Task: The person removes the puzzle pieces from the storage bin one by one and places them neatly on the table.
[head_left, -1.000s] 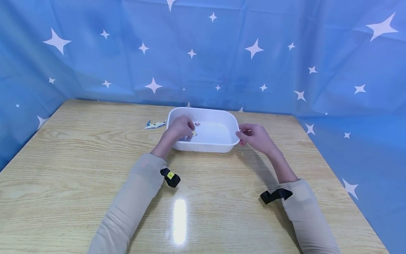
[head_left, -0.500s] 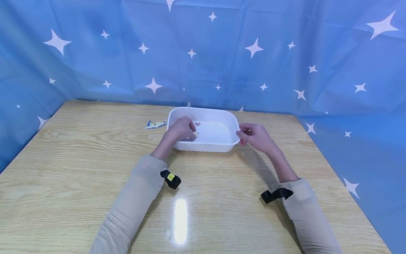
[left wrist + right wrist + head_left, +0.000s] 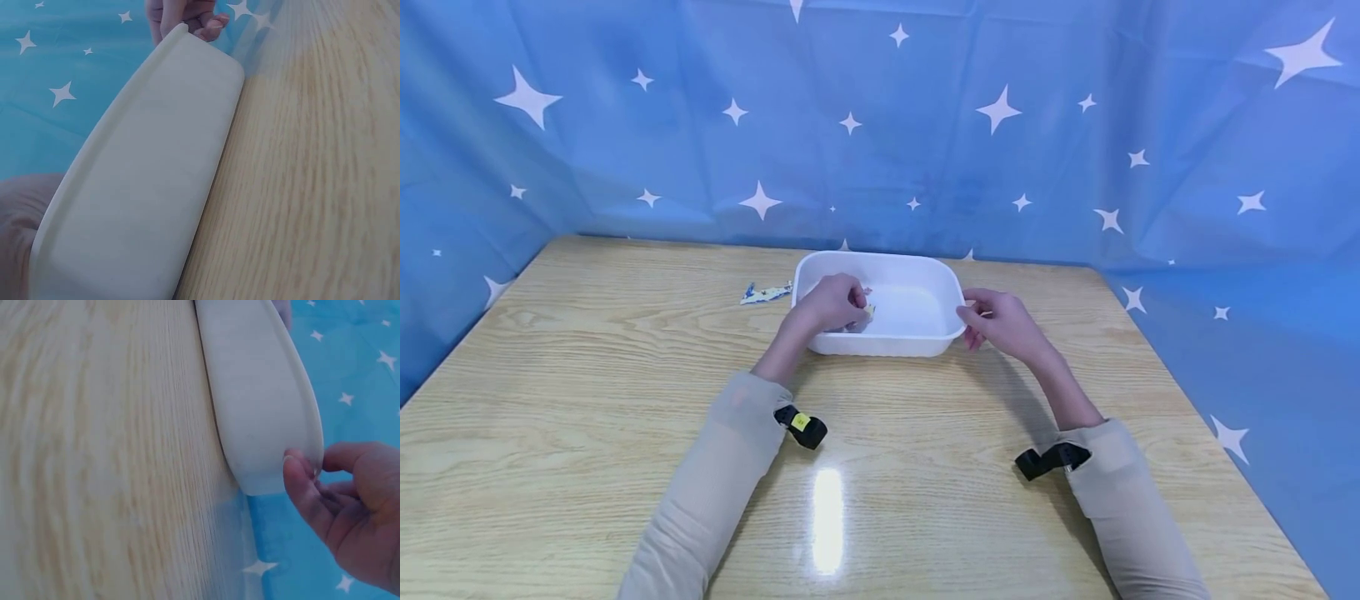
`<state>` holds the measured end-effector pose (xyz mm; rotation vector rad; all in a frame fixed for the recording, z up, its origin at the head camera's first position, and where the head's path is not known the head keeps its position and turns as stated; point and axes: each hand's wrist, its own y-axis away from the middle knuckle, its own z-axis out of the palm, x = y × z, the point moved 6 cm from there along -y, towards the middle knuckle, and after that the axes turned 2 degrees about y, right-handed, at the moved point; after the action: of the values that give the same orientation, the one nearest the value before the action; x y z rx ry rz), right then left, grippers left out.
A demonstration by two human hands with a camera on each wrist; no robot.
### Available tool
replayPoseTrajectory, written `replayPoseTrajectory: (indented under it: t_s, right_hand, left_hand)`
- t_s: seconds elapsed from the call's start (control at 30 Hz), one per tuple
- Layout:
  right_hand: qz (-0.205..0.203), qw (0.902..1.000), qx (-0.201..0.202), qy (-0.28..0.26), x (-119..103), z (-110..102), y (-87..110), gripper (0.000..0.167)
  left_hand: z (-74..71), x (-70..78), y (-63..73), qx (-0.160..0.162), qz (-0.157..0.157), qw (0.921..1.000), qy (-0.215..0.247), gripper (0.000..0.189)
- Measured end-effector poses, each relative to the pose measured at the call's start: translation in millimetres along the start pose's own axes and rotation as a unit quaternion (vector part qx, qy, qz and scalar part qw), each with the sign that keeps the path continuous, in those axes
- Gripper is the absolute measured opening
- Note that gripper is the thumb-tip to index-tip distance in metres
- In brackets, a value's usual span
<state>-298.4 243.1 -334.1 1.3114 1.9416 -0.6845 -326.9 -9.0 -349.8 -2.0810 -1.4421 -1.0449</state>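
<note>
A white plastic tub (image 3: 917,347) stands toward the back of the table. My left hand (image 3: 835,302) reaches over its left side, fingers down inside, and pinches a small yellow-and-white scrap (image 3: 870,311) that is partly covered by the fingertips. Just behind that lies a small reddish scrap (image 3: 867,291) in the tub. At the opposite end, my right hand (image 3: 1006,323) grips the tub's rim; the right wrist view has this hand (image 3: 356,500) with thumb and fingers on either side of the rim. The tub's outer wall (image 3: 144,156) conceals the left fingers in the left wrist view.
A torn blue-and-white strip (image 3: 766,294) lies on the wooden table (image 3: 587,375), left of the tub. Behind the table hangs a blue cloth (image 3: 880,125) with white stars. Black wrist cameras sit on both sleeves.
Inside the tub, my left hand has shifted slightly to the right, and the yellow-and-white scrap has moved with its fingertips. The right hand stays on the rim; the tub has barely moved.
</note>
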Motion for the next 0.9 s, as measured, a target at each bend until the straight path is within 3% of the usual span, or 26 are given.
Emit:
replayPoseTrajectory:
  t_s: [0.37, 0.57, 0.9]
  right_hand:
    - [0.014, 0.9988, -0.018, -0.044, 5.6, 2.4, 2.2, 0.046]
    - [0.021, 0.9979, -0.017, -0.058, 4.9, 3.6, 1.5, 0.047]
    - [0.039, 0.9964, -0.010, -0.074, 6.4, 4.8, 0.5, 0.045]
  left_hand:
    - [-5.6, 5.2, -0.5, 0.044, 0.067, 0.9948, 0.063, 0.012]
    - [-9.2, 6.5, 2.3, 0.067, 0.076, 0.9900, 0.099, 0.012]
    - [-18.5, 9.8, 6.9, 0.122, 0.108, 0.9734, 0.161, 0.013]
